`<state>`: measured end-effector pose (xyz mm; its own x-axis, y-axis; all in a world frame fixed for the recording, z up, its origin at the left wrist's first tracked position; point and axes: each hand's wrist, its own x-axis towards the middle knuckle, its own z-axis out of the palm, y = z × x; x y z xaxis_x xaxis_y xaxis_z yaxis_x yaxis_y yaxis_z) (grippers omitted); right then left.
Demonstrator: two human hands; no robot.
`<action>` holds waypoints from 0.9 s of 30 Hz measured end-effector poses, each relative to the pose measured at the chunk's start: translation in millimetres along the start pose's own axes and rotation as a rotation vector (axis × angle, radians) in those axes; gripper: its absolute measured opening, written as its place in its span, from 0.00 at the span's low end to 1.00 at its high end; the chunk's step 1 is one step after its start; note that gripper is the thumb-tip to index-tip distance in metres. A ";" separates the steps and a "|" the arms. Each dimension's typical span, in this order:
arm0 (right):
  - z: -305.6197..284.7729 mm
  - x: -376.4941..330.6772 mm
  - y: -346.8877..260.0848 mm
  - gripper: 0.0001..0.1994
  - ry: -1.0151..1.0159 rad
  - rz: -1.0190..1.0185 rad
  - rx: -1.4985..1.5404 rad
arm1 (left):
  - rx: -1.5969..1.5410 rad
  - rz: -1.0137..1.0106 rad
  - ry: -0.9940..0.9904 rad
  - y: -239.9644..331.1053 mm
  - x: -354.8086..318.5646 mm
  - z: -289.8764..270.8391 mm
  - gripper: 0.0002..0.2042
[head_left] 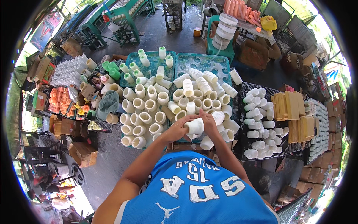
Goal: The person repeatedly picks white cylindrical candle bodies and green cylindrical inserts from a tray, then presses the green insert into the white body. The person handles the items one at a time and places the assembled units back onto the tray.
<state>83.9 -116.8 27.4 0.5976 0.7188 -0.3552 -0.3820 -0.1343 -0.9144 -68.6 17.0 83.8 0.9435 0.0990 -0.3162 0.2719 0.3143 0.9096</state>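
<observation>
- Fingers of our left hand (175,131) were clamped around a thick white cylinder (195,127), which we held over the near edge of the right-hand teal tray (203,55), toward that tray's near left corner.
- Our right hand (211,128) was just beside that piece, fingers bent; we could not tell whether they pressed on it, or whether they gripped the second white cylinder (218,117) beyond them.
- We judged the handling to be under way and this piece unfinished with, since it was in hand and not set down.
- Much seemed left: a loose heap of pale cylinders (188,88) covered the right-hand tray from its middle to its near edge, some upright and others lying on their sides.
- On the left-hand teal tray (152,54) we had hollow cream cylinders (139,142) ranked mouths up along the left edge and into the near left corner. Green-topped cylinders (162,52) stood by its far edge.
- To our right, white cylinders (253,113) lay grouped along the left edge of a black-covered table (294,150), with yellow flat stacks (304,128) beside them. Those groups looked more orderly than the heap, so we took them as possibly done, though nothing showed us which pieces had been worked on.
</observation>
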 end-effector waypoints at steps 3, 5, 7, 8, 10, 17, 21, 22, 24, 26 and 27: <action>13.1 8.1 2.2 0.26 0.070 -0.100 -0.105 | -0.118 0.060 0.096 -13.0 6.9 -4.0 0.26; 24.5 8.6 -1.6 0.25 0.082 -0.118 -0.056 | -0.169 0.066 0.100 -20.4 12.6 -8.7 0.24; 27.7 9.9 -5.8 0.24 0.094 -0.141 -0.082 | -0.221 0.056 0.136 -11.0 14.6 -7.0 0.17; 24.8 9.7 -9.3 0.23 0.099 -0.152 -0.134 | -0.107 0.120 0.200 -18.6 18.6 -9.6 0.15; 34.7 3.6 -26.5 0.20 0.051 -0.167 -0.304 | 0.114 0.254 0.346 -50.3 31.3 -23.5 0.11; 54.6 2.2 -8.3 0.21 0.065 -0.305 -0.339 | 0.231 0.259 0.503 -69.0 47.7 -47.5 0.07; 34.8 26.7 -19.3 0.15 -0.113 0.104 -0.274 | -0.043 0.175 0.245 -29.6 28.9 -54.3 0.14; 35.9 33.3 -15.8 0.14 -0.048 0.071 -0.246 | -0.094 0.160 0.189 -32.0 24.8 -64.0 0.15; 39.4 47.4 -8.5 0.13 0.084 0.006 -0.186 | -0.193 0.128 0.073 -27.3 10.9 -86.4 0.19; 44.8 74.2 -9.4 0.12 0.186 -0.180 -0.308 | -0.115 0.098 0.104 -24.9 0.6 -124.6 0.21; 53.1 92.9 -8.9 0.11 0.217 -0.276 -0.400 | -0.027 0.101 0.193 -34.3 -0.7 -146.9 0.21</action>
<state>105.4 -12.6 12.8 0.7860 0.6124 -0.0842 0.0832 -0.2398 -0.9672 -106.4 144.9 13.2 0.9110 0.3096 -0.2725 0.1706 0.3187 0.9324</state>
